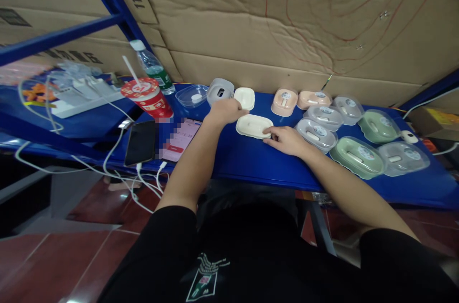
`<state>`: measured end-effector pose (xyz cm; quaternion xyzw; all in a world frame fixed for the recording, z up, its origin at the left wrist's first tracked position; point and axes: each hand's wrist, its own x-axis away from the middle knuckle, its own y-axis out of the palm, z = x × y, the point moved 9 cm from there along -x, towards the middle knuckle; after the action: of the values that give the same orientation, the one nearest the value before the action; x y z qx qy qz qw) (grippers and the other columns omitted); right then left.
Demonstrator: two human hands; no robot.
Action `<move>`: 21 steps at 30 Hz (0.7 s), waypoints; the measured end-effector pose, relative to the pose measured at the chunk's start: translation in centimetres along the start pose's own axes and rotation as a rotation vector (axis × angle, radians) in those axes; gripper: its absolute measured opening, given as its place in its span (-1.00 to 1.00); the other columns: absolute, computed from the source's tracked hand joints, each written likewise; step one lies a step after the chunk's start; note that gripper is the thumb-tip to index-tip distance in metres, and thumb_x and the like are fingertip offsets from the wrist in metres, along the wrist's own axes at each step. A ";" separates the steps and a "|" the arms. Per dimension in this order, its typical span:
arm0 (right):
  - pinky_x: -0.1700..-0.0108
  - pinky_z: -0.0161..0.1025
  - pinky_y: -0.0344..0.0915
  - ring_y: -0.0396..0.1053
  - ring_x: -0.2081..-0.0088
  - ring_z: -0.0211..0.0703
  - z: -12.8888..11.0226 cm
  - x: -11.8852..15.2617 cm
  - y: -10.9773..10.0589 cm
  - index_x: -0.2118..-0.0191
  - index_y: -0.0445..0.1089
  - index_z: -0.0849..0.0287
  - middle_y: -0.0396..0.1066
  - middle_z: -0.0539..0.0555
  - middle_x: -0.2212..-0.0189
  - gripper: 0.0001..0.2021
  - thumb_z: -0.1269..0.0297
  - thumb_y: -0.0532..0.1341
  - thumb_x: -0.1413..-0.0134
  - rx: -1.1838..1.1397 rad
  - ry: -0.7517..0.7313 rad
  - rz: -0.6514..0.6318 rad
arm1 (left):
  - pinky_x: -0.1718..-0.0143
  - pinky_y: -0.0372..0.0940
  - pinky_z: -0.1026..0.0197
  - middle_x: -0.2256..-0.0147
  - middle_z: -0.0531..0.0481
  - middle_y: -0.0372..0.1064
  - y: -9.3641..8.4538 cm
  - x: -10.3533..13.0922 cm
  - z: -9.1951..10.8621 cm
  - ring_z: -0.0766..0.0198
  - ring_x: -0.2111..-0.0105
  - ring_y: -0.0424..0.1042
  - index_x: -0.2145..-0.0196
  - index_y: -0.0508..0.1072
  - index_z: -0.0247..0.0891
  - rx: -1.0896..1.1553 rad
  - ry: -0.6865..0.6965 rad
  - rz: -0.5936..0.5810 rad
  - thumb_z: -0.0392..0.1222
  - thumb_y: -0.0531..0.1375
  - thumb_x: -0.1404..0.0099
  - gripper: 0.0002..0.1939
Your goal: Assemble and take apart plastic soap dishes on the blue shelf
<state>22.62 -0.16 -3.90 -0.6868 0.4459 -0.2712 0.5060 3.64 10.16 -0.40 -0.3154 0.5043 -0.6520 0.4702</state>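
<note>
A shallow cream oval dish [254, 126] lies on the blue tabletop in front of me. My right hand [286, 140] grips its right end, thumb and fingers at the rim. Close to the dish's upper left edge is my left hand [226, 112], its fingers curled together; whatever they hold, if anything, is hidden. Just beyond that hand sits a second, smaller cream dish [245, 98]. A grey oval box part [220, 91] with a dark slot stands beside it, and a clear lid [191, 96] lies farther left.
Several lidded oval boxes in peach [284, 102], grey [315, 135] and green [356, 156] stand on the right. On the left are a red paper cup [152, 102] with a straw, a water bottle [156, 68], two phones [140, 143] with cables, and a power strip [86, 100]. Cardboard [229, 21] walls the back.
</note>
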 end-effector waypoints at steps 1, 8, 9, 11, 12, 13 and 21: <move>0.20 -0.16 0.34 0.60 0.24 -0.03 0.0 0.0 0.0 -0.13 0.58 0.08 0.66 0.05 0.29 -0.68 0.09 0.29 -0.40 -0.001 -0.008 -0.002 | -0.07 0.43 -0.13 0.11 -0.24 0.64 -0.9 0.1 -0.5 -0.16 0.00 0.57 0.19 0.70 -0.15 -0.011 -0.025 0.074 0.19 0.29 -0.34 -0.63; 0.22 -0.17 0.30 0.57 0.26 -0.06 0.1 0.0 0.2 -0.15 0.57 0.09 0.64 0.04 0.29 -0.65 0.06 0.29 -0.40 -0.013 -0.038 -0.026 | -0.17 0.45 -0.16 -0.28 -0.35 0.41 -2.6 0.7 -5.0 -0.20 -0.12 0.56 -0.14 0.61 -0.22 -0.176 -0.336 0.090 -0.22 0.29 -0.36 -0.60; 0.22 -0.17 0.30 0.57 0.26 -0.07 0.1 0.0 0.3 -0.16 0.57 0.10 0.64 0.04 0.30 -0.65 0.06 0.29 -0.40 -0.015 -0.044 -0.030 | -0.19 0.45 -0.15 -0.28 -0.34 0.40 -2.6 0.7 -5.3 -0.19 -0.14 0.56 -0.13 0.61 -0.22 -0.179 -0.367 0.068 -0.27 0.27 -0.37 -0.62; 0.21 -0.17 0.30 0.56 0.27 -0.07 0.1 0.0 0.3 -0.16 0.57 0.10 0.64 0.04 0.30 -0.65 0.06 0.29 -0.40 -0.019 -0.052 -0.032 | -0.22 0.44 -0.12 -0.27 -0.32 0.43 -2.7 0.8 -5.4 -0.16 -0.17 0.55 -0.11 0.61 -0.22 -0.173 -0.398 0.067 -0.33 0.23 -0.40 -0.64; 0.21 -0.17 0.30 0.56 0.27 -0.07 0.1 0.0 0.3 -0.16 0.57 0.10 0.63 0.04 0.30 -0.65 0.07 0.29 -0.40 -0.021 -0.054 -0.032 | -0.23 0.43 -0.11 -0.25 -0.31 0.44 -2.9 0.8 -5.4 -0.15 -0.18 0.54 -0.11 0.60 -0.21 -0.166 -0.401 0.079 -0.34 0.22 -0.42 -0.65; 0.21 -0.17 0.30 0.56 0.27 -0.07 0.2 0.0 0.3 -0.16 0.57 0.10 0.63 0.04 0.30 -0.65 0.07 0.29 -0.40 -0.023 -0.055 -0.032 | -0.23 0.43 -0.10 -0.24 -0.30 0.45 -3.0 0.8 -5.3 -0.14 -0.19 0.54 -0.11 0.60 -0.21 -0.156 -0.400 0.093 -0.34 0.24 -0.43 -0.66; 0.22 -0.18 0.28 0.55 0.28 -0.08 0.1 0.0 0.4 -0.16 0.56 0.14 0.63 0.04 0.31 -0.65 0.08 0.29 -0.41 -0.031 -0.075 -0.026 | -0.21 0.43 -0.14 -0.23 -0.28 0.40 -4.2 1.1 -5.2 -0.21 -0.14 0.55 -0.10 0.54 -0.19 -0.029 -0.398 0.262 -0.12 0.44 -0.30 -0.56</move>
<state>22.61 -0.14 -4.29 -0.7102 0.4217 -0.2448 0.5079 -2.56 11.21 2.06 -0.3761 0.4475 -0.5030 0.6366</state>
